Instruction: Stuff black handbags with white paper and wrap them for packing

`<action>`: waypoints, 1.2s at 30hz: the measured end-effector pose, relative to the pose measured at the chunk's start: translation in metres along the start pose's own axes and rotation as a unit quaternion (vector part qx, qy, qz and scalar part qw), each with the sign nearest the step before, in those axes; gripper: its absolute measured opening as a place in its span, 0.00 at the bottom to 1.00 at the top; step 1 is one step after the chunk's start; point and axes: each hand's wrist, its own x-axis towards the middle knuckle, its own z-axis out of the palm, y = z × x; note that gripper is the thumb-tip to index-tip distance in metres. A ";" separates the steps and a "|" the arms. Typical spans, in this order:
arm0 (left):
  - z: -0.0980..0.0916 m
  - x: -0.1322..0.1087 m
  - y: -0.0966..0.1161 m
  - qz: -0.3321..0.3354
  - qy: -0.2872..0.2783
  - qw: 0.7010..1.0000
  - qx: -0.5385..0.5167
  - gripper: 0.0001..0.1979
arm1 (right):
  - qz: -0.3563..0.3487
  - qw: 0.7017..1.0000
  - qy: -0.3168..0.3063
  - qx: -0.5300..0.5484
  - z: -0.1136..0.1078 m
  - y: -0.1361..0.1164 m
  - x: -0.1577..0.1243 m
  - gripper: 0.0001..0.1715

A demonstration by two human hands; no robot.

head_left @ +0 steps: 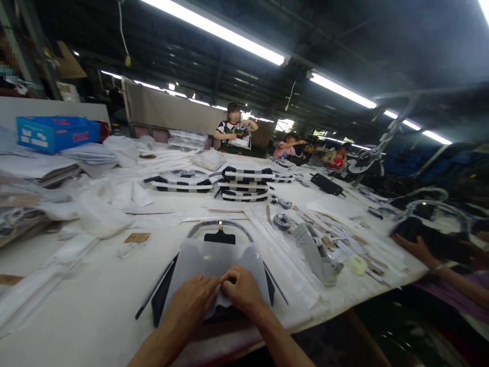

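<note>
A dark handbag (158, 308) lies in front of me on the white table. A thin translucent white sheet (214, 257) covers most of its front. The bag's curved handle (244, 232), wrapped in clear plastic, points away from me. Past the sheet's far edge shows a black tab (219, 238) with a small metal clasp. My left hand (194, 298) rests on the sheet, its fingertips closed on the near part. Beside it my right hand (242, 289) is curled, with thumb and forefinger pinching the sheet. The fingertips of both hands nearly meet over the bag's middle.
Black-and-white striped bags (244, 183) are stacked farther back. A grey tape dispenser (313, 250), a tape roll (357, 264) and paper scraps lie to the right. A co-worker's hand (416, 248) touches a dark bag at far right. A blue box (57, 133) stands back left.
</note>
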 end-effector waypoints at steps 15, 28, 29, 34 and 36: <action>-0.005 0.000 0.003 -0.009 -0.018 1.000 0.003 0.14 | 0.001 0.998 -0.021 0.059 -0.007 -0.004 -0.001 0.10; -0.010 0.007 0.004 -0.030 -0.046 0.998 0.006 0.14 | -0.066 0.995 -0.068 0.026 -0.007 0.010 0.003 0.08; -0.011 0.008 0.004 -0.024 -0.051 0.998 0.008 0.14 | -0.073 0.994 -0.076 0.014 -0.008 0.009 0.003 0.08; -0.013 0.012 -0.001 -0.007 -0.064 0.998 0.008 0.12 | -0.080 0.992 -0.099 -0.007 -0.011 0.008 0.005 0.09; -0.016 0.013 0.001 -0.014 -0.053 0.998 -0.005 0.12 | -0.076 0.993 -0.092 -0.011 -0.011 0.009 0.005 0.08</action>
